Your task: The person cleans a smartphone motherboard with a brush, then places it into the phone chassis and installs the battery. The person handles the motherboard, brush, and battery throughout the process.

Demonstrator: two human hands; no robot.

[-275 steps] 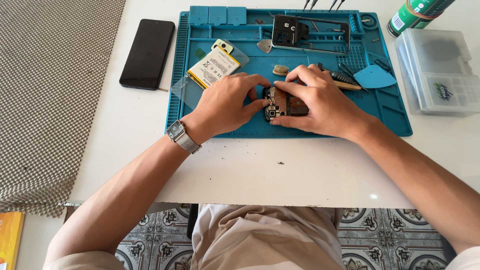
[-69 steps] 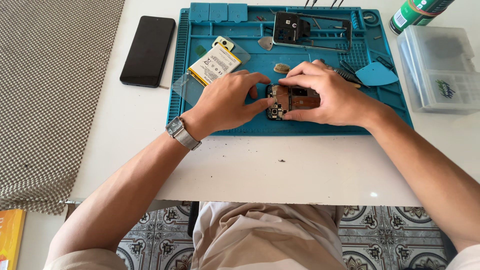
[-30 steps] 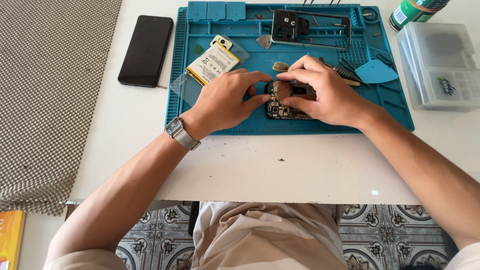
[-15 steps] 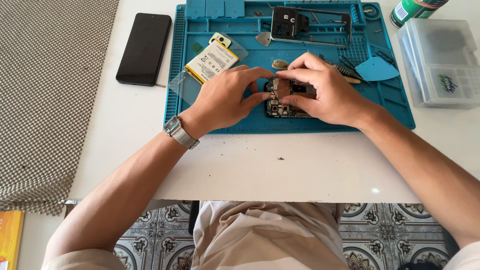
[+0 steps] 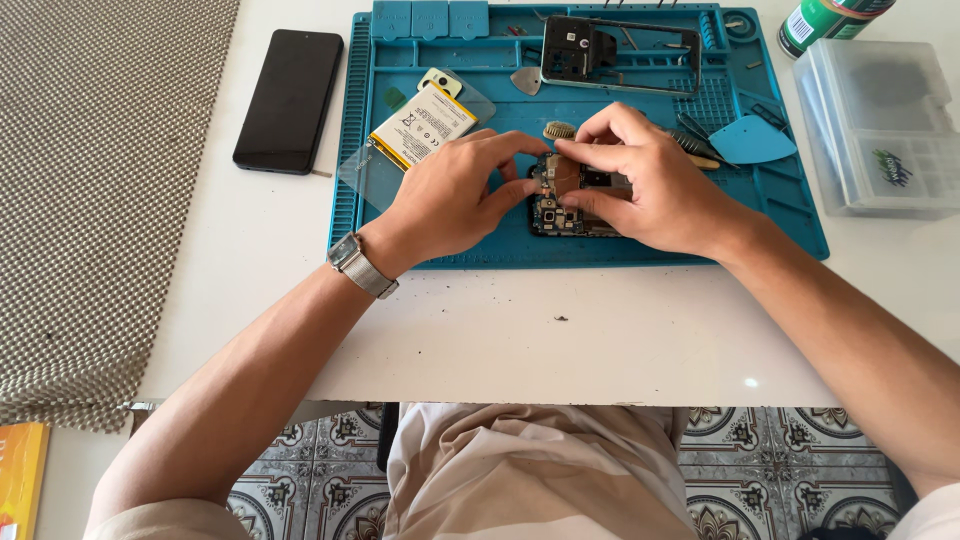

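Both hands [image 5: 560,190] pinching circuit board [image 5: 565,205], clear lidded box [image 5: 880,125], contents indistinct

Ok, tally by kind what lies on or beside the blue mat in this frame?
Opened phone under both hands: 1
Whole black phone: 1
Battery: 1
Phone frame: 1
Blue pry pick: 1
Clear plastic box: 1
Green can: 1
Total: 7

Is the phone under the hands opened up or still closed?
Opened up. The phone under the left hand and right hand shows bare circuit boards, and its battery lies apart on the blue mat.
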